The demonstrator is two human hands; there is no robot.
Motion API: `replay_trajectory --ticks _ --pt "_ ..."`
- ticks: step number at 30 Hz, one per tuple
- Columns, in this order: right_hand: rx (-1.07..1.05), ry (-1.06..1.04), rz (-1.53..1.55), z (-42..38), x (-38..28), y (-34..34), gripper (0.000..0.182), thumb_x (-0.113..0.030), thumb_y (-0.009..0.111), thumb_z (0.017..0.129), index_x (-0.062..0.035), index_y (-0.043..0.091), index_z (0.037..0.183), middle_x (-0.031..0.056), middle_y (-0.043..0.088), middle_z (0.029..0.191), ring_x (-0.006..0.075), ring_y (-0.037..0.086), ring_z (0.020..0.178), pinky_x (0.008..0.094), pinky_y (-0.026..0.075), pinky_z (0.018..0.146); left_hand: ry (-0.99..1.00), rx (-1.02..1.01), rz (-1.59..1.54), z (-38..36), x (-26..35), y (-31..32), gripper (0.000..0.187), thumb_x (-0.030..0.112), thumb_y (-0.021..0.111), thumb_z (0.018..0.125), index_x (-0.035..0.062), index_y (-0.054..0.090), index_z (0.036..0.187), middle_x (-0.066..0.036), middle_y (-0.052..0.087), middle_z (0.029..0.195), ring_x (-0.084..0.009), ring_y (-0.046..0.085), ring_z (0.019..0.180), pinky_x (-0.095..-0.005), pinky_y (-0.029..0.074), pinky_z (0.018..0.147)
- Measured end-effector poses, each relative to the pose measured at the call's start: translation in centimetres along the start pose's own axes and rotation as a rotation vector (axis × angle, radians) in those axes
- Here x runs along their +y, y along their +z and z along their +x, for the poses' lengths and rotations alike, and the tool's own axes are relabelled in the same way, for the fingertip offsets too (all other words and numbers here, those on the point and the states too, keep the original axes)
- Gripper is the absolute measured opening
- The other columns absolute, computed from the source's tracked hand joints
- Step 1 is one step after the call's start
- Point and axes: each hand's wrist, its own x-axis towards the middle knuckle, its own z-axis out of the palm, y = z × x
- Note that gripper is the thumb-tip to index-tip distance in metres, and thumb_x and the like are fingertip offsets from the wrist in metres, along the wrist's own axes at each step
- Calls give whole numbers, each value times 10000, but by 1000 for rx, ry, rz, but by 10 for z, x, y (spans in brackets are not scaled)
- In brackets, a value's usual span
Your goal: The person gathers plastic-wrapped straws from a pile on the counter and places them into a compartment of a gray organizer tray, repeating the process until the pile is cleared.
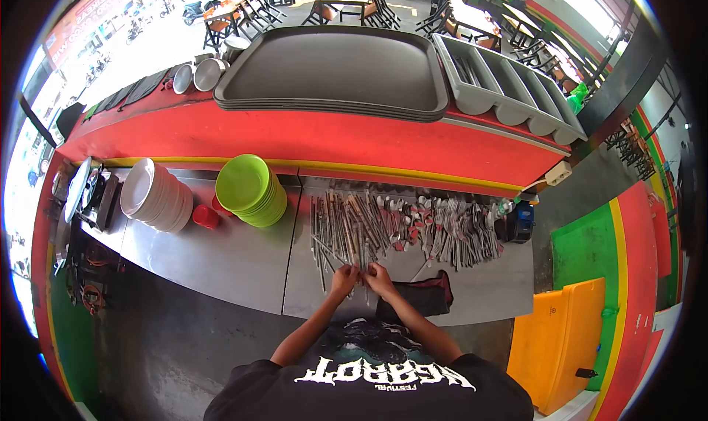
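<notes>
My left hand point(344, 280) and my right hand point(379, 279) are close together at the near edge of a pile of chopsticks point(343, 225) on the metal counter. Each has its fingers closed around the near ends of some thin chopsticks, which point away from me; how many is too small to tell. Just right of the pile lies a heap of spoons and forks point(461, 233), several with reddish parts among them. A dark folded cloth point(420, 296) with a red edge is beside my right forearm.
Stacks of white bowls point(158, 200) and green bowls point(254, 192) stand left, with a red cup point(206, 217) between them. Above, a red ledge holds stacked brown trays point(332, 67), a grey cutlery tray point(509, 85) and metal cups point(209, 74). A yellow bin point(560, 343) stands right.
</notes>
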Motion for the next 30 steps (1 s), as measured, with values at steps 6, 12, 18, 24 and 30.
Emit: replay_trajectory --ticks 6,12,18,24,30 --pt "-11 52 10 1 -4 -13 118 -106 580 910 -9 568 975 54 644 818 122 616 660 280 502 524 90 9 74 3 -5 4 445 411 575 927 -4 666 795 -138 665 666 -217 674 653 -360 508 597" --pt "24 120 160 3 0 -30 100 -117 541 939 -22 572 949 57 652 840 137 645 685 277 517 537 111 304 330 -7 -9 6 353 335 608 907 10 645 1040 -177 675 910 -320 657 796 -428 517 720" --pt "-12 -78 217 -6 -8 -41 127 -124 494 958 -37 582 931 34 627 787 97 574 597 236 444 499 312 354 243 -27 42 4 421 291 641 910 32 550 1229 -183 568 1219 -346 586 1077 -429 476 873" --pt "-319 -84 91 -33 -37 -49 162 -179 506 976 -41 590 958 5 572 703 59 497 551 215 363 463 258 264 -518 -11 93 27 637 246 604 956 31 239 1431 -94 596 1061 -158 615 859 -292 510 705" --pt "-458 -32 171 -60 -65 -66 207 -210 509 991 -29 577 1063 21 594 773 63 514 540 218 363 445 395 295 -624 -18 176 42 525 154 492 999 142 220 1447 -65 586 908 -59 431 443 -208 354 375"
